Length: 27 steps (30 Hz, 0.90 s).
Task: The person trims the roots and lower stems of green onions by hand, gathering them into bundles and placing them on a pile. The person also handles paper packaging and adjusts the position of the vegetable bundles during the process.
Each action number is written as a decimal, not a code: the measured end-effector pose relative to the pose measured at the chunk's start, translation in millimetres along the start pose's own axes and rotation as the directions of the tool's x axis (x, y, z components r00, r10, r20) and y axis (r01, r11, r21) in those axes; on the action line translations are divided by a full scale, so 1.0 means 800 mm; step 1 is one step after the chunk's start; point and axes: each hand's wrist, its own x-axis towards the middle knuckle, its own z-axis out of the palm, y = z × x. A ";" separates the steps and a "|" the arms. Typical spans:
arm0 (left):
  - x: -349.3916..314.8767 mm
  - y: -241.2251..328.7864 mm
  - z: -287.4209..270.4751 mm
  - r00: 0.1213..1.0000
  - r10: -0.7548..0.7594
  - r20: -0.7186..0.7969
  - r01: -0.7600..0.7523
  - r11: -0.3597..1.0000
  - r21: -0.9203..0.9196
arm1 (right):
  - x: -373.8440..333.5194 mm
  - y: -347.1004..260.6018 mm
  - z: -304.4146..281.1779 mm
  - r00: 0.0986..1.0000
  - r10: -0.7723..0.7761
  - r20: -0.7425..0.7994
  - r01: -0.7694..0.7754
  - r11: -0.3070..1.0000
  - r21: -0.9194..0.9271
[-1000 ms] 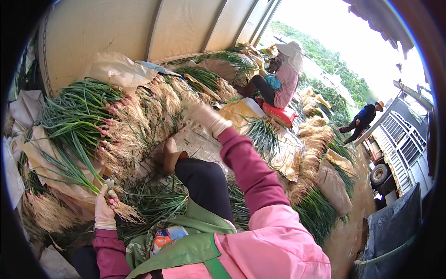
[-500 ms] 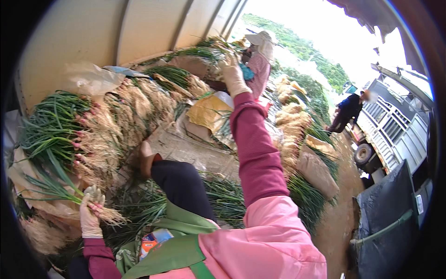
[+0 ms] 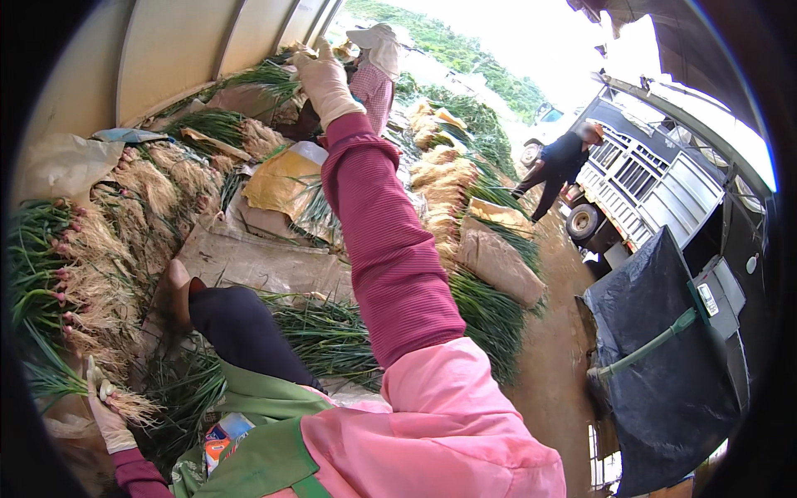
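Note:
My left hand (image 3: 108,411), in a pale glove, is closed around a small bunch of spring onions (image 3: 62,369) at the lower left. Its leaves point left and its pale roots hang to the right. My right hand (image 3: 326,83), also gloved, is raised far forward with the arm stretched out. Its fingertips look apart and I see nothing held in them. Beside my left hand lies a long pile of spring onions (image 3: 91,274) with pinkish bulbs and straw-coloured roots. More green leaves (image 3: 315,336) spread by my bent knee.
A brown sack (image 3: 257,257) and a yellow sheet (image 3: 281,184) lie mid-floor. A co-worker in a sun hat (image 3: 382,50) sits behind my right hand. Another row of onions (image 3: 444,187) runs to the right. Beyond are a person in dark clothes (image 3: 560,170), a truck (image 3: 639,178) and a black tarp (image 3: 656,357).
The view has swung right, so the scene sits further left. My left hand still grips the spring onions, and my right arm stays raised. The person by the truck leans further forward.

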 end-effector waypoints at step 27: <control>-0.124 0.069 -0.043 0.954 0.218 -0.207 -0.183 0.967 0.178 | -0.561 -0.331 0.334 0.114 -0.491 0.864 -0.846 0.407 0.343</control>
